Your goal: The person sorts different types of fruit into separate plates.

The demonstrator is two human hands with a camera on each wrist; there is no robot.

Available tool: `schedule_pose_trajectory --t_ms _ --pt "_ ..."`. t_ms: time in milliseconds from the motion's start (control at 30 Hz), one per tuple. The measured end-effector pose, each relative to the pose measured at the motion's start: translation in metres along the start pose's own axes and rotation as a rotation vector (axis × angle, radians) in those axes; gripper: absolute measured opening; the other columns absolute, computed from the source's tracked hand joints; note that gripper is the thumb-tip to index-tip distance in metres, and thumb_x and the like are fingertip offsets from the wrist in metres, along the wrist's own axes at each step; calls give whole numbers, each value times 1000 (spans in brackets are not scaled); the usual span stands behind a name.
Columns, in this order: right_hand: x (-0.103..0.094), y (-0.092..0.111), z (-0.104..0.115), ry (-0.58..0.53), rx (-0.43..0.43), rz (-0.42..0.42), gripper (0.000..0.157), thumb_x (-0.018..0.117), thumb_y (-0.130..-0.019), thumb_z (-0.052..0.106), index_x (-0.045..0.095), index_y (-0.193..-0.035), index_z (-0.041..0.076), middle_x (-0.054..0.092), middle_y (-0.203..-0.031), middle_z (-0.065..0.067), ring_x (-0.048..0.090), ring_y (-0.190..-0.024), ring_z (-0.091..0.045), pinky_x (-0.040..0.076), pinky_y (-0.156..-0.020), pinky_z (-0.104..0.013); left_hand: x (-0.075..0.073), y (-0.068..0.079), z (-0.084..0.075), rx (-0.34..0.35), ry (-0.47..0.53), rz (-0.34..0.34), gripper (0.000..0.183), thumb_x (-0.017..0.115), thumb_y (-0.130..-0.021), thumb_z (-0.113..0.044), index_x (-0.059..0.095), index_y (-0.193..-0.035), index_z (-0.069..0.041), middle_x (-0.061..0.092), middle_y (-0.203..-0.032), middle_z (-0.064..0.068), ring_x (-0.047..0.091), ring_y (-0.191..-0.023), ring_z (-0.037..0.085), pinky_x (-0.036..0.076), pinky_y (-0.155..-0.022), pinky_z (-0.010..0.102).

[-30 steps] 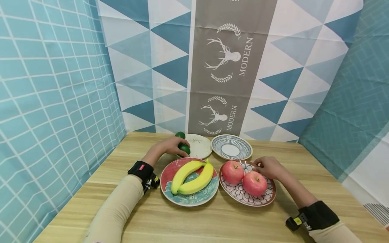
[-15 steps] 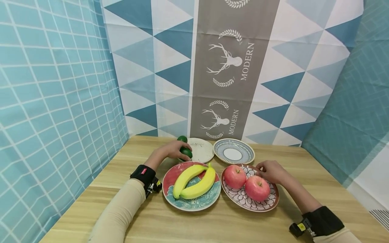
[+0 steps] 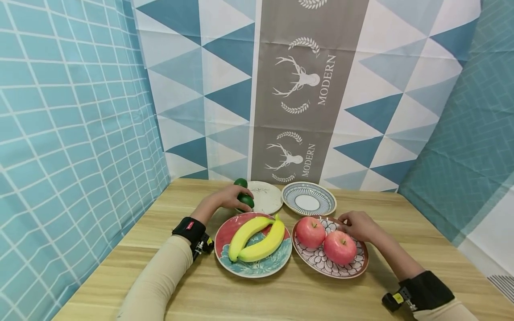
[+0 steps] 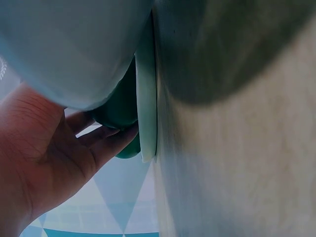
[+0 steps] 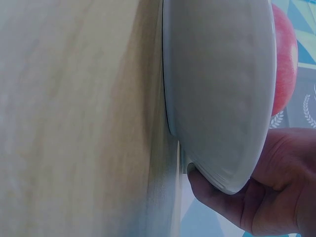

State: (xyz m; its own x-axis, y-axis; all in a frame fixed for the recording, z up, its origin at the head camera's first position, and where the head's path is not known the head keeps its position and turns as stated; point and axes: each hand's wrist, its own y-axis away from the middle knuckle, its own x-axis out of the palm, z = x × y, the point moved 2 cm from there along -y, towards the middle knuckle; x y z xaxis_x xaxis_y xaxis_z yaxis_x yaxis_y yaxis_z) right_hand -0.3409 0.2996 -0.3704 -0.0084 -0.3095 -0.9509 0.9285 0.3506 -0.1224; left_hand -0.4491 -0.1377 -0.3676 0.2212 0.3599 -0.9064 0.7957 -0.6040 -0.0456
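My left hand (image 3: 230, 197) reaches to the small white plate (image 3: 266, 198) at the back. Its fingers curl round a dark green oval fruit (image 3: 246, 201) at that plate's left side. A second dark green fruit (image 3: 241, 183) lies just behind. In the left wrist view, the fingers (image 4: 106, 145) overlap the green fruit close to the plate's rim. My right hand (image 3: 358, 224) grips the back right rim of a brown-edged, petal-patterned plate (image 3: 321, 263). Two red apples (image 3: 340, 248) sit on it. The right wrist view shows a finger (image 5: 212, 195) under the rim.
Between the arms stands a red and teal plate (image 3: 261, 269) with two bananas (image 3: 263, 245). A blue-patterned plate (image 3: 309, 199) is at the back, right of the white one. Patterned cloths (image 3: 225, 89) hang round the wooden table (image 3: 249, 298).
The head view has shifted slightly, so everything sits a little lower and farther right. Both hands keep their holds, and the fruit and plates stay in place.
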Motion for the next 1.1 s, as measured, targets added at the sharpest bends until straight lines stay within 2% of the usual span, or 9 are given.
schedule_pose_trajectory --t_ms 400,600,700,833,933,1100 --pt "-4 -8 2 -1 -17 7 7 75 -98 14 76 -94 8 61 -72 3 52 -67 -14 44 -60 -32 -8 1 2 1 -20 -7 55 83 -93 -41 70 -138 -14 66 -126 8 59 -111 27 56 -95 43" --pt "-9 -13 0 -26 -34 -1 8 76 -97 14 76 -96 7 60 -71 2 52 -66 -14 44 -58 -32 -17 -1 0 -2 -26 -22 53 84 -93 -40 70 -137 -16 65 -126 9 58 -112 28 56 -95 44" --pt "-9 -11 -3 -54 -31 8 9 77 -96 16 75 -96 7 59 -69 3 52 -66 -14 44 -58 -32 -15 -2 -2 -6 -24 -11 54 83 -93 -43 69 -138 -17 65 -127 9 58 -113 28 55 -96 45" --pt "-7 -5 -10 -105 -3 43 13 78 -96 19 74 -97 7 61 -72 2 53 -68 -15 46 -58 -32 -6 -3 -3 -15 -24 1 53 83 -92 -44 69 -138 -19 64 -128 8 58 -114 27 55 -97 45" --pt "-8 -3 -11 -117 13 101 18 78 -97 23 73 -99 6 63 -79 0 55 -71 -16 48 -59 -32 -1 -3 -4 -22 -17 3 52 84 -92 -43 70 -137 -20 65 -127 7 58 -114 27 55 -96 44" --pt "-20 -13 -6 -107 53 199 28 74 -100 30 70 -106 3 64 -83 -4 59 -71 -18 53 -59 -33 1 2 -3 -19 -4 -8 51 84 -92 -42 71 -136 -20 65 -126 7 58 -112 26 56 -94 43"
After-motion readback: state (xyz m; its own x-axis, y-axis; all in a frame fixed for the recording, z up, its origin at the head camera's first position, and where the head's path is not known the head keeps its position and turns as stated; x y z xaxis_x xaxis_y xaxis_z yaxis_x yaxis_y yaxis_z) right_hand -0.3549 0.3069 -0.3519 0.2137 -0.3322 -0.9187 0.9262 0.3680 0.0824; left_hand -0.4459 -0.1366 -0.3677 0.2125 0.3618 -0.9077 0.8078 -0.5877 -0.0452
